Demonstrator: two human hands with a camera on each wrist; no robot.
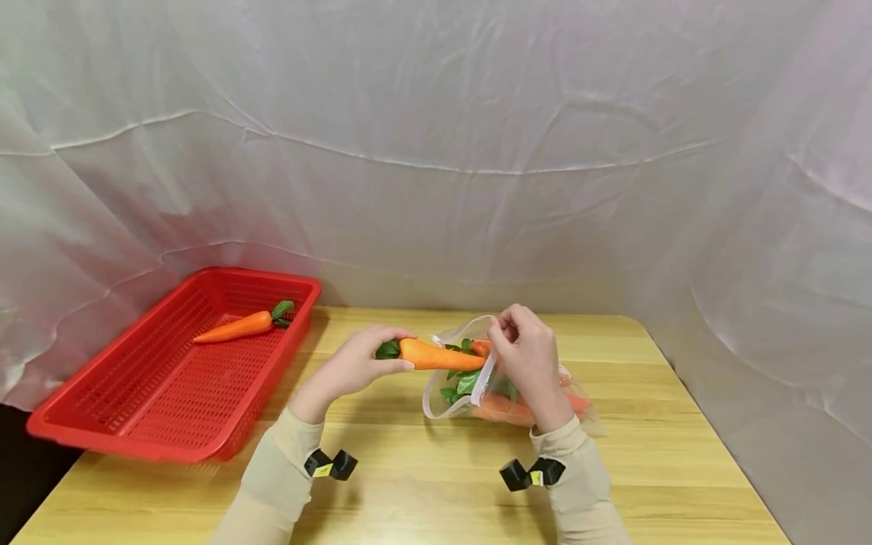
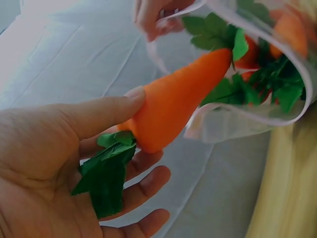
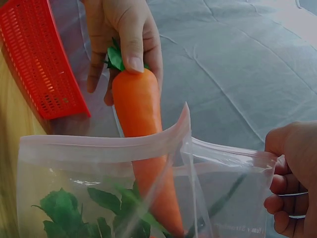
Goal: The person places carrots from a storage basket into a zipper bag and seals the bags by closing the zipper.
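Nearest the viewer, two cream sleeves reached out over the wooden table [image 1: 409,492], each with a small black clip at the wrist. The left hand [image 1: 350,367] was closed around the thick, leafy end of a carrot [image 1: 436,354]: the left wrist view showed the thumb [image 2: 106,111] pressed along the top of the orange body and the other fingers curled loosely beneath, with the green leaves lying across the palm. The carrot lay roughly level just above the table, its leaves to the left and its pointed tip to the right, reaching into the mouth of a clear zip bag [image 1: 453,393].

The right hand [image 1: 527,359] pinched the far edge of the bag's opening between curled fingers and thumb, holding the mouth up and open; in the right wrist view the near strip of the seal stood across the carrot's body while the tip showed through the plastic. The bag rested on the table just right of centre, under and beyond the right hand, and held more carrots and green leaves, blurred through the film.

Farther off to the left, a red plastic basket [image 1: 88,424] sat on the table's left edge, with one more carrot [image 1: 238,326] lying in its far end, leaves to the right. A creased white cloth backdrop [image 1: 436,151] closed off the far side.
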